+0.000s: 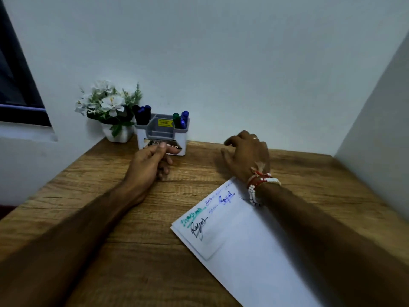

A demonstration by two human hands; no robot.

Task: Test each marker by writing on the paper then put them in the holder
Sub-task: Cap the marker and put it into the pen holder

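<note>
Paper [254, 251] lies nearest on the right. It sits skewed, with green, black and blue scrawl along its left edge and its far corner under my right wrist. Bare worktop [137, 218] runs between the forearms. Right grip [245, 156] is palm down past the paper, fingers spread, holding nothing. Left grip [150, 161] is loosely curled and empty, thumb and forefinger at the holder [183, 140] front. Markers [142, 115] stand in its left and right end pockets. A flower pot [119, 135] sits just left of it, at the wall [221, 63]. A side wall [380, 118] closes the right edge.

markers [183, 120] in holder [184, 138], scribbled paper [254, 251] nearby
</note>
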